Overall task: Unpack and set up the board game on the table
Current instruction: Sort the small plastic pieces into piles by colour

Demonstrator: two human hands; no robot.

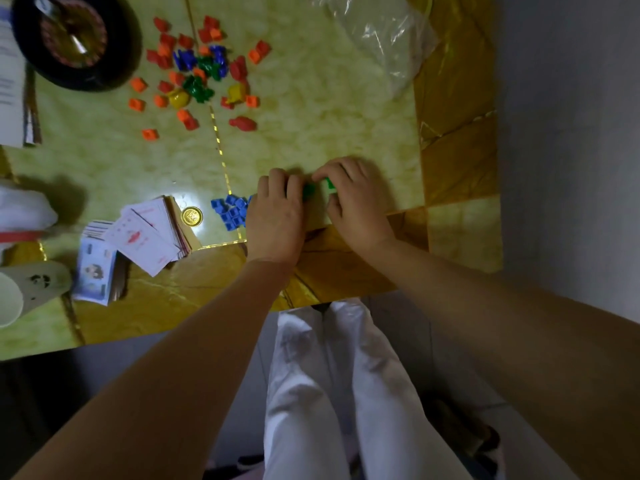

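Both hands rest on the table near its front right corner. My left hand (277, 213) and my right hand (353, 199) curl over small green plastic pieces (309, 189), which mostly hide under the fingers. Just left of my left hand lies a cluster of small blue house pieces (231, 209). Farther back, a scattered heap of red, orange, blue, green and yellow game pieces (201, 71) covers the yellow-green tabletop (311, 126).
A black roulette wheel (74, 39) sits at the back left. Card stacks (149, 233), paper money (95, 271) and a gold coin (191, 215) lie front left. A clear plastic bag (384, 32) lies back right. A paper cup (20, 292) stands at the left edge.
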